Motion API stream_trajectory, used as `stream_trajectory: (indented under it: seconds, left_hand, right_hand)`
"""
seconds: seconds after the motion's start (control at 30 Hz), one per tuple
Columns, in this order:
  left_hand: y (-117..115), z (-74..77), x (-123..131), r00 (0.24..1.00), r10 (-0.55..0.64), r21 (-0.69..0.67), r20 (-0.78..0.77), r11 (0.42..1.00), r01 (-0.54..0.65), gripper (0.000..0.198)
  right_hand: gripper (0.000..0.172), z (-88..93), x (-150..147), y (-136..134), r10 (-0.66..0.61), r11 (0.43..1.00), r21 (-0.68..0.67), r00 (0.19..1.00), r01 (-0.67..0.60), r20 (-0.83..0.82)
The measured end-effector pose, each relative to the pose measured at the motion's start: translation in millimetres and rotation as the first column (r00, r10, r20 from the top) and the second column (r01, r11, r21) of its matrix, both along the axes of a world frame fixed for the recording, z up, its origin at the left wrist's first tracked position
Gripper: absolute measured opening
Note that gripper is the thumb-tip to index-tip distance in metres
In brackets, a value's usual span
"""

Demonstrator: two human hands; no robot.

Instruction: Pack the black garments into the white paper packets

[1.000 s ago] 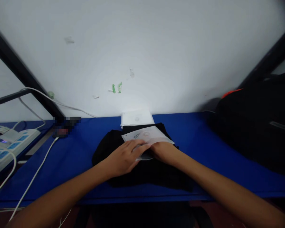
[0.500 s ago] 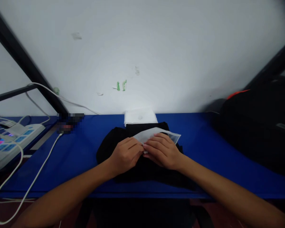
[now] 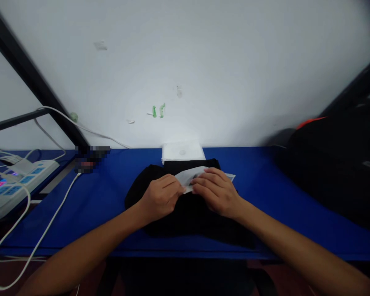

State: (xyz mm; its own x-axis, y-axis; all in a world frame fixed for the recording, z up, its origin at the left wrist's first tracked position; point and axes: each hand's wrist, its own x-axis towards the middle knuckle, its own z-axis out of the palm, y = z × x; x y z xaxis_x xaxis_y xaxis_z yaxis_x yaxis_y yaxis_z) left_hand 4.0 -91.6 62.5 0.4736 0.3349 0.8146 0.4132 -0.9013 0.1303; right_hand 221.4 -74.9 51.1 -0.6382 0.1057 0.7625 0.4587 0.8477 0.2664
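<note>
A thin white sheet-like piece [image 3: 191, 174], perhaps a flat pouch, is held between my hands over a folded black cloth [image 3: 188, 220]. My left hand [image 3: 162, 197] pinches its near edge with thumb and fingers. Over its right part, my right hand [image 3: 218, 193] has its fingers bent and gripping it; the thumb is mostly hidden. One white corner pokes out past the right knuckles. A small dark patch shows on the sheet near the right fingertips. Behind the cloth, by the wall, lies a white flat stack [image 3: 183, 151].
On the blue table [image 3: 105, 209], a white power strip [image 3: 33, 176] with plugged-in cables sits at left. A white cable [image 3: 54, 216] loops over the front edge. At right stands a large black bag [image 3: 333, 172]. Dark metal bars [image 3: 27, 70] frame the wall.
My hands have drawn slightly apart, the right one moving a little rightward. The white piece between them is flatter and its near edge more exposed.
</note>
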Motion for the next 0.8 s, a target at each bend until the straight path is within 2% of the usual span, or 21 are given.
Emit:
stream_trajectory:
  seconds: [0.1,0.2,0.33,0.4,0.47,0.57,0.67,0.8]
  left_hand:
    - [6,8.9,-9,0.995,0.04,0.015,0.093,0.999,-0.042,0.019]
    - [12,17.5,-19,0.976,0.077,0.017,0.203,0.996,-0.082,0.019]
    - [16,20.4,-24,0.966,0.071,0.002,0.25,0.997,-0.074,0.017]
    - [14,16.9,-22,0.972,0.027,-0.007,0.233,1.0,-0.026,0.014]
    - [11,11.8,-20,0.978,-0.034,-0.005,0.206,0.999,0.036,0.011]
    - [6,4.4,-18,0.985,-0.11,0.009,0.134,0.994,0.11,0.012]
    - [4,1.5,-19,0.988,-0.132,0.037,0.076,0.991,0.13,0.013]
    - [5,5.6,-19,0.994,-0.095,0.058,0.057,0.994,0.092,0.012]
  right_hand:
    - [0.022,6.6,21,14,-0.094,0.995,-0.022,0.996,0.094,-0.002]
    - [0.024,12.0,51,33,-0.222,0.97,-0.106,0.975,0.218,-0.028]
    - [0.017,15.3,78,49,-0.239,0.935,-0.268,0.971,0.231,0.002]
    - [0.017,16.7,79,48,-0.207,0.929,-0.308,0.978,0.203,0.02]
    - [0.027,17.9,73,42,-0.171,0.93,-0.321,0.984,0.179,0.051]
    - [0.042,16.7,56,32,-0.094,0.922,-0.354,0.977,0.158,0.193]
    - [0.037,11.5,44,27,-0.035,0.913,-0.374,0.946,0.161,0.321]
    - [0.035,9.2,49,28,-0.058,0.928,-0.339,0.958,0.156,0.282]
